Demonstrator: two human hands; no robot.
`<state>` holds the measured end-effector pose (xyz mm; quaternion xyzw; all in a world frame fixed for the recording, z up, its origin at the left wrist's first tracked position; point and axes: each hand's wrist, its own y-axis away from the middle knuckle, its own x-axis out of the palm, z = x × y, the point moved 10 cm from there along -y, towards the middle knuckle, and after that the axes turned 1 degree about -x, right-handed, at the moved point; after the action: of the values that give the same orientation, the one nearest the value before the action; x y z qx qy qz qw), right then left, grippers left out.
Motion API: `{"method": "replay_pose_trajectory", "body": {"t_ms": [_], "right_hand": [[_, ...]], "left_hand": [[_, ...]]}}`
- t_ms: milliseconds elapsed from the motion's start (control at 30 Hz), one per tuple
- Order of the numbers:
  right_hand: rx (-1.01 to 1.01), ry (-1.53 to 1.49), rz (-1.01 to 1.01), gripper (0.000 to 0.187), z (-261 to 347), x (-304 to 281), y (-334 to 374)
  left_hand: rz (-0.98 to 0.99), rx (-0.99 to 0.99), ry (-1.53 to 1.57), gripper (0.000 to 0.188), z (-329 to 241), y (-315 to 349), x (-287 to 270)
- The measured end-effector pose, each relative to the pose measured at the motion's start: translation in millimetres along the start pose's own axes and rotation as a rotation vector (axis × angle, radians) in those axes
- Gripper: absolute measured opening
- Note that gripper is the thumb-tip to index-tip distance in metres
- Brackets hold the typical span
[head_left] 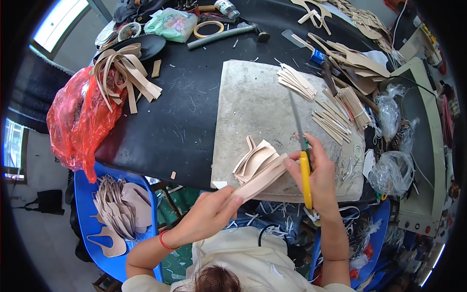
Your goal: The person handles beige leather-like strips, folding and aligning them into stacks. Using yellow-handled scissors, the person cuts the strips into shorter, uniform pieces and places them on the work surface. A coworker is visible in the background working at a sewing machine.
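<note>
My left hand [206,214] is closed around one end of a beige leather strap [262,181], over the near part of a pale work board [245,104]. In my right hand [318,175] are scissors with yellow handles [305,181]; their blades point away from me. The thumb of that hand also rests at the strap's far end. Just beyond the strap, a few curved beige leather pieces [252,160] lie on the board. Bundles of thin leather strips [296,82] and loose narrow strips [331,124] are at its far right.
A hammer [224,36] and a tape roll [208,29] lie at the back. Leather strips [126,73] drape over a red plastic bag [80,117] on the left. Below it, a blue bin [87,187] holds cut leather pieces. A metal-cased machine [421,146] stands right.
</note>
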<state>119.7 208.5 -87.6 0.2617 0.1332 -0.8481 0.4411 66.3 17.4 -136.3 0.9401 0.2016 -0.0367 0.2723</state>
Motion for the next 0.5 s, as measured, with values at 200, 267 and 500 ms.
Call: {"method": "replay_pose_trajectory", "body": {"t_ms": [200, 267, 500], "right_hand": [[-0.035, 0.103, -0.008, 0.059, 9, -16, 25], [-0.095, -0.006, 0.198, 0.074, 7, -10, 61], [0.227, -0.175, 0.770, 0.064, -42, 52, 133]], "left_hand": [[0.090, -0.248, 0.310, 0.034, 34, -10, 6], [0.129, -0.241, 0.336, 0.034, 30, -9, 5], [0.170, -0.265, 0.347, 0.034, 26, -6, 3]]}}
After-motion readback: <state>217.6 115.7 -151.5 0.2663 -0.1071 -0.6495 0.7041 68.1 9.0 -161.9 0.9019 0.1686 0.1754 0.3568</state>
